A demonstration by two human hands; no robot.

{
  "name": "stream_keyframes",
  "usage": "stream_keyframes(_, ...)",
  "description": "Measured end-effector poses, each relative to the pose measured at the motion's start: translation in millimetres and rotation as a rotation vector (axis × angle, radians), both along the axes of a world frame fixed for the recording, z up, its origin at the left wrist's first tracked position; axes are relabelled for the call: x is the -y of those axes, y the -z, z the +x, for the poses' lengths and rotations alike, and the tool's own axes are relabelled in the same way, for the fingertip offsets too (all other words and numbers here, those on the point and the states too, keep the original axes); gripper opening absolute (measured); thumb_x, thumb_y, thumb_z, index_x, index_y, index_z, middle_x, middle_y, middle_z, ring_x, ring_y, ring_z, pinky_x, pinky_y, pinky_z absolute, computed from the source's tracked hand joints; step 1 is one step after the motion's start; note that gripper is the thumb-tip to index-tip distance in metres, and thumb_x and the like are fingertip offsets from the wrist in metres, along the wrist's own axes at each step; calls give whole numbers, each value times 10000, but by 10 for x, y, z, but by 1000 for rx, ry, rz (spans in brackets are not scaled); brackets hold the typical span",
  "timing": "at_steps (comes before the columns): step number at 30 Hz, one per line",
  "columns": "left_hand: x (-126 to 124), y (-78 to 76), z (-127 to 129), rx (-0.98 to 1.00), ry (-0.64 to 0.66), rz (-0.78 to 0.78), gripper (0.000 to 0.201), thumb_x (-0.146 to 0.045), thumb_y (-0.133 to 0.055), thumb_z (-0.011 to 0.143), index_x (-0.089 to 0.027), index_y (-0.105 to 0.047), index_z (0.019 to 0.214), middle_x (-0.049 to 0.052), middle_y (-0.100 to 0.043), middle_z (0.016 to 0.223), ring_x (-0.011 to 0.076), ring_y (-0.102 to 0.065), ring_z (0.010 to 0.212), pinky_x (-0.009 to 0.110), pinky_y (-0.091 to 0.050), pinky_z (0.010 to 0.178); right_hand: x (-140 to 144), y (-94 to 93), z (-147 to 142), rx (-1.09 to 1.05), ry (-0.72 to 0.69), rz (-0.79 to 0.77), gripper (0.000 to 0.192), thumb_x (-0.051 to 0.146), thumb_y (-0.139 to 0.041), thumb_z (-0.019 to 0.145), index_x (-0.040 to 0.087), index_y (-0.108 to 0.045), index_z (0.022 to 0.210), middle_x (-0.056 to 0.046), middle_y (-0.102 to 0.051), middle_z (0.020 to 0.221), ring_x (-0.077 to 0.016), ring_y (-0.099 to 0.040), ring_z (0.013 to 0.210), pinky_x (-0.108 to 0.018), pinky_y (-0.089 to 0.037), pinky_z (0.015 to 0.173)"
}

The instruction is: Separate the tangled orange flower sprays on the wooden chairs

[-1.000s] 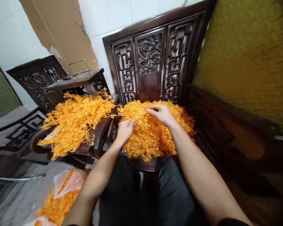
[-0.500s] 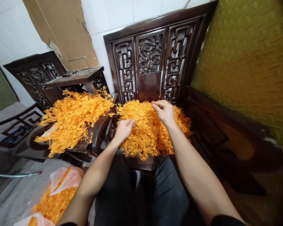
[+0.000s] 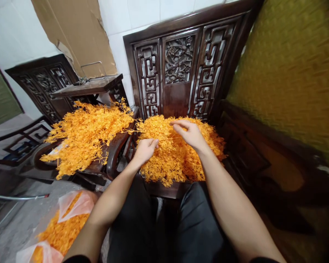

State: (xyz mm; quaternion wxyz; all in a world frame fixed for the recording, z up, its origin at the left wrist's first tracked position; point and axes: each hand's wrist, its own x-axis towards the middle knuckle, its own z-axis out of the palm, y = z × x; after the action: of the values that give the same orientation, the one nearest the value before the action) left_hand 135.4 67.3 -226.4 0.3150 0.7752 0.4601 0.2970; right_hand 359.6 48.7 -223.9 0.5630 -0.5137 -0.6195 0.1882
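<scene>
Head view of two bare hands at work on a heap of bright orange, finely branched plastic sprigs [image 3: 178,160] that covers the seat of a dark carved wooden armchair [image 3: 181,69]. The left hand [image 3: 144,150] rests on the near left edge of the heap with its fingers curled together, pinched on a thin orange sprig stem [image 3: 164,139] that runs rightward across the top of the heap. The right hand [image 3: 190,134] lies palm down further back on the heap, thumb and forefinger drawn close together at the other end of the same stem; whether the tips actually close on it cannot be told. A second, looser heap of the same orange sprigs [image 3: 84,137] lies on the adjoining dark wooden chair [image 3: 44,80] to the left, spilling over its curved armrest [image 3: 116,149] and nearly touching the first heap. On the grey floor [image 3: 19,215] at lower left sits a translucent plastic bag [image 3: 74,206], its mouth open, filled with more orange sprigs. A torn sheet of brown cardboard [image 3: 76,33] leans against the white tiled wall [image 3: 142,14]. No writing or label is legible.
</scene>
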Motion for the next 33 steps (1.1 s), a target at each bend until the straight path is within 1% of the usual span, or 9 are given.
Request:
stream_keyframes(3,36,-7,-19,-2,23,39,408,-395,-523,956,-157,-685,668,-23,-534,526,127,-470,546,264,-319,601,17,-111,-73,-14,-25,53,213,397,-849,719,228,-796,836,-46,-776,932,-229,-702,928,-387,-517,950)
stream_keyframes(7,89,-26,-72,2,31,170,434,-409,-492,973,-169,-630,639,-14,-540,532,123,-476,536,266,-330,608,-107,-66,116,-267,352,138,250,430,-648,888,198,-741,891,-45,-706,764,-198,-656,714,-376,-538,746)
stream_keyframes(9,104,-36,-87,-2,62,234,438,-410,-483,982,-173,-622,642,-13,-538,533,118,-474,523,267,-334,612,-134,6,227,-376,416,117,253,427,-651,878,192,-729,924,-40,-691,727,-195,-653,658,-372,-545,691)
stream_keyframes(13,126,-65,-85,-40,159,293,445,-412,-468,996,-179,-627,652,-12,-535,527,114,-444,494,267,-345,612,-53,80,237,-132,188,-75,268,424,-790,763,197,-780,906,-89,-777,985,-268,-717,965,-443,-549,935)
stream_keyframes(16,142,-86,-77,-69,195,315,452,-418,-458,1000,-182,-640,661,-11,-537,525,116,-437,488,268,-353,618,21,44,121,-81,71,-131,401,570,-666,868,213,-794,997,-87,-771,1140,-281,-684,1140,-466,-488,1061)
stream_keyframes(20,152,-97,-48,-81,240,309,436,-399,-454,1004,-180,-643,678,1,-579,560,120,-481,510,270,-351,620,1,9,-61,-229,-152,-234,465,653,-719,795,198,-788,863,-68,-788,944,-248,-719,963,-405,-543,939)
stream_keyframes(24,159,-120,-24,-98,233,316,456,-416,-439,997,-181,-601,641,9,-564,555,122,-471,514,280,-327,607,-169,9,-159,-500,57,-215,426,566,-871,638,177,-700,666,-21,-683,649,-168,-629,636,-318,-540,660)
stream_keyframes(28,160,-146,-85,-46,228,231,481,-468,-445,979,-183,-589,618,-11,-508,509,114,-434,495,274,-324,591,-295,9,44,-722,277,-146,386,578,-665,861,205,-641,767,-25,-679,717,-153,-656,677,-281,-546,596)
stream_keyframes(33,76,-82,-111,147,150,70,507,-562,-484,953,-178,-617,650,-21,-478,496,118,-433,507,260,-331,553,-146,103,203,-671,82,-275,283,390,-791,796,190,-707,978,-86,-751,1002,-173,-723,826,-296,-591,685)
